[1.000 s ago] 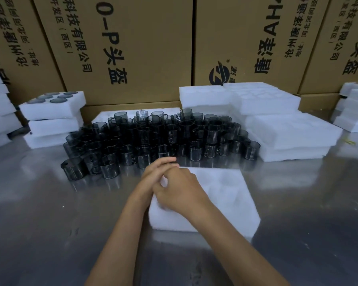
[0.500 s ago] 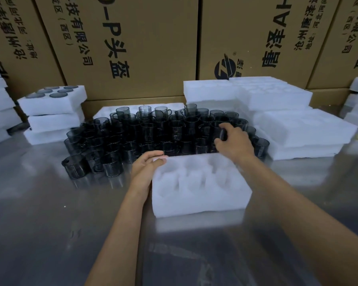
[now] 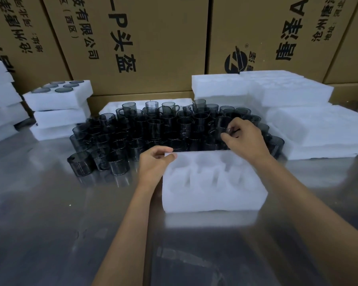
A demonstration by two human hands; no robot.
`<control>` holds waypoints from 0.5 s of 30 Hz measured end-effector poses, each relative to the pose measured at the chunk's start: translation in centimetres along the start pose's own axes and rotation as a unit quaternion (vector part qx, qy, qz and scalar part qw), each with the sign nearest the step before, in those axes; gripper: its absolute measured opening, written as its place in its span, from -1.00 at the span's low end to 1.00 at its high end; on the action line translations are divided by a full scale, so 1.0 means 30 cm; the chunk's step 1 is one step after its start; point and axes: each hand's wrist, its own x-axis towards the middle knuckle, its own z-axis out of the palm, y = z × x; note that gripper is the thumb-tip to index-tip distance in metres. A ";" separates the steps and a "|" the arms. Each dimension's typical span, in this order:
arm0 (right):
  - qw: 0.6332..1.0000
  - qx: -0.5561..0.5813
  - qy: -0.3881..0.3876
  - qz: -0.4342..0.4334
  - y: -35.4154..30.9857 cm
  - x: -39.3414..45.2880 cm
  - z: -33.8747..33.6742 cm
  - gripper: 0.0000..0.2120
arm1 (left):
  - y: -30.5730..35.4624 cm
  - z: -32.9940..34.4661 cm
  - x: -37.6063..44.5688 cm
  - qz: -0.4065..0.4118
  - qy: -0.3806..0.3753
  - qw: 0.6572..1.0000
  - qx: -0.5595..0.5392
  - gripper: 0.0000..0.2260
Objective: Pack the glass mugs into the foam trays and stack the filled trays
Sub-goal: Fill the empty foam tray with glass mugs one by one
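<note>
Right hand reaching into the crowd of dark glass mugs on the shiny table, fingers curled round one mug near the front right of the crowd, thumb below and fingertips on its rim. Left hand pinching the far left corner of the foam tray, thumb on top, to keep it from sliding. Tray sitting just in front of the mugs, all holes empty (six, by the look of it, in two rows). Best now to lift the mug straight up, slow, so no bumping its neighbours, packed so tight that some touch. Then over the tray and down into one hole, bottom first, a far hole likely best, so later mugs need no reaching over full ones. Handle to turn toward the little slot in the hole, if one is there (hard to tell from here). Keep the left hand pinching until the mug sits snug. Gentle push only: foam is soft, glass can crack. Filled trays already stacked off to the left, mug tops showing in the top one. Empty foam trays piled to the right, in easy reach for later. Big brown boxes behind it all.
</note>
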 end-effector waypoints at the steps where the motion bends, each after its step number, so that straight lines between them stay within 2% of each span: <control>1: 0.999 0.033 -0.001 -0.007 -0.019 -0.033 -0.004 -0.86 | 0.003 0.003 -0.005 0.001 -0.008 1.000 0.000 -0.89; 5: 0.990 0.125 -0.047 -0.031 -0.089 -0.148 0.003 -0.79 | 0.050 0.014 -0.021 0.042 -0.008 0.999 0.010 -0.94; 8: 0.980 0.186 -0.060 -0.042 -0.117 -0.204 0.026 -0.78 | 0.119 0.012 -0.054 0.113 -0.075 0.990 0.043 -0.84; 11: 0.978 0.192 -0.048 -0.066 -0.127 -0.242 0.042 -0.79 | 0.153 0.000 -0.099 0.143 -0.149 0.976 0.063 -0.73; 15: 0.980 0.173 -0.045 -0.090 -0.122 -0.272 0.046 -0.64 | 0.161 -0.026 -0.125 0.163 -0.164 0.971 0.067 -0.65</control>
